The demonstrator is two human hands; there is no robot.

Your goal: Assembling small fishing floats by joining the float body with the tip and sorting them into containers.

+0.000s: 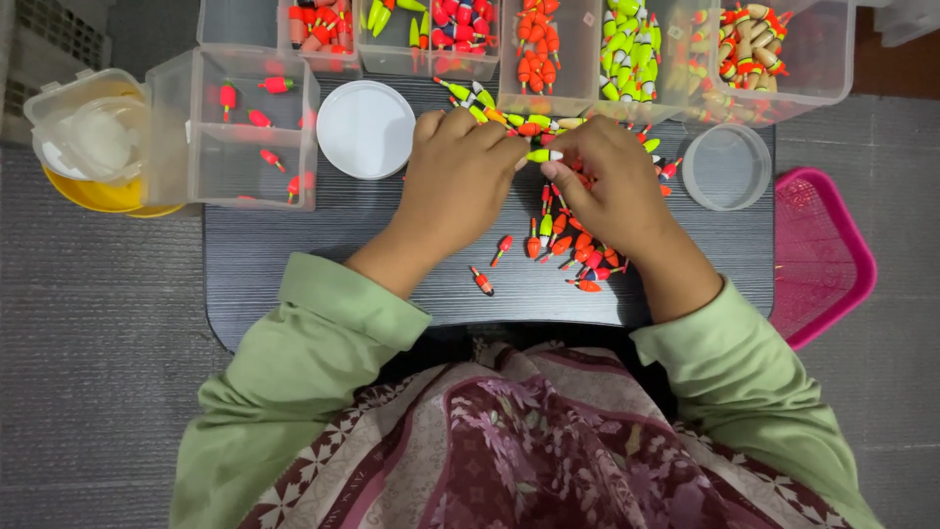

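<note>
My left hand (458, 176) and my right hand (612, 181) meet over a small dark table (294, 255). Between their fingertips they pinch a small yellow-green fishing float (544, 155). Under and around my right hand lies a loose heap of red, orange and green floats (573, 245). Two stray red floats (482, 281) lie nearer me, below my left hand. More green and orange floats (475, 98) lie just beyond my knuckles.
Clear plastic compartment boxes (627, 59) with sorted floats line the far edge. A clear box (245, 127) with a few red floats stands at left, beside a white round lid (366, 127) and a yellow tub (93, 147). A round clear cup (726, 167) and a pink basket (822, 255) are at right.
</note>
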